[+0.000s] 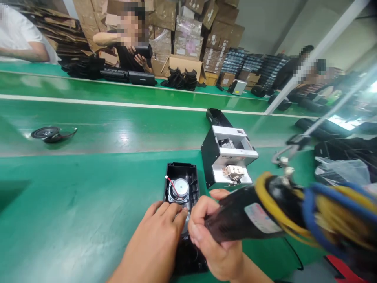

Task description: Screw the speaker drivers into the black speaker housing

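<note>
My right hand [216,236] is wrapped round the black body of an electric screwdriver [235,222], which has yellow and blue cords or hoses about its rear end. Its tip is hidden by my hand. Close beside it, my left hand [156,239] rests over a black speaker housing [173,169], fingers curled and pressed together near a second, mostly covered round speaker. Whatever the left fingertips hold, if anything, is too small to make out. A silver-backed speaker [180,188] with a red wire [171,184] sits in the upper part of the housing.
A white-and-black screw feeder [231,157] stands just beyond the housing, with a black case [218,117] behind it. A loose speaker [47,133] lies on the belt at left. Black parts and a plastic bag [341,171] are at right. Co-workers [132,51] work across the line.
</note>
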The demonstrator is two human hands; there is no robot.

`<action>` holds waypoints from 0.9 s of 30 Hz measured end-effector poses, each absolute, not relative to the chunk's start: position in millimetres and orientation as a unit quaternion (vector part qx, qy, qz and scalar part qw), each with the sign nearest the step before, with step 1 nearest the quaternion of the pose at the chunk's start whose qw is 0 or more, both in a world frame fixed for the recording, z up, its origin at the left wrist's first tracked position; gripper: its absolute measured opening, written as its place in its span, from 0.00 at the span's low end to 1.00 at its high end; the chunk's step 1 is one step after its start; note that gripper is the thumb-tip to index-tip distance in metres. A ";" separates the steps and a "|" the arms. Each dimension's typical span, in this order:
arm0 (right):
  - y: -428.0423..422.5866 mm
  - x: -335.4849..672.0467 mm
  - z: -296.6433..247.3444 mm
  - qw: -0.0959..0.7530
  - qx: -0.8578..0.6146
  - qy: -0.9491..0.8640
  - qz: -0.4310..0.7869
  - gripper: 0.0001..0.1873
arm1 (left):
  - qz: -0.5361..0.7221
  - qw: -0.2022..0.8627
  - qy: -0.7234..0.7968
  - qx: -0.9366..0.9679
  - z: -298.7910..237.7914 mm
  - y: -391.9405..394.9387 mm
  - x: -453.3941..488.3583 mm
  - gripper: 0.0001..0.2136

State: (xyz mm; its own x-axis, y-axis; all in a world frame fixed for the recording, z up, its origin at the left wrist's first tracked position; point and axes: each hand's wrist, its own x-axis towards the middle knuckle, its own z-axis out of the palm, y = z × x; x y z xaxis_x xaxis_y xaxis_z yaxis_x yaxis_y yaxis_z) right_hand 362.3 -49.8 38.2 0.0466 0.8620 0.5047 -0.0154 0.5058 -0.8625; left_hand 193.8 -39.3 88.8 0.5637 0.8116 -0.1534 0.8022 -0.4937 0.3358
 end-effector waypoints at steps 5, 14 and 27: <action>-41.9 341.3 44.3 0.661 -0.337 -0.562 0.365 0.20 | 0.100 -0.048 0.336 0.935 70.8 -20.7 170.4 0.21; -5.3 417.2 126.2 0.843 -0.228 -0.447 0.196 0.38 | 0.095 -0.094 0.203 0.970 93.5 48.6 199.0 0.34; 45.6 451.5 102.8 0.772 -0.349 -0.494 0.195 0.17 | -0.026 0.019 0.377 0.926 101.4 76.3 153.1 0.13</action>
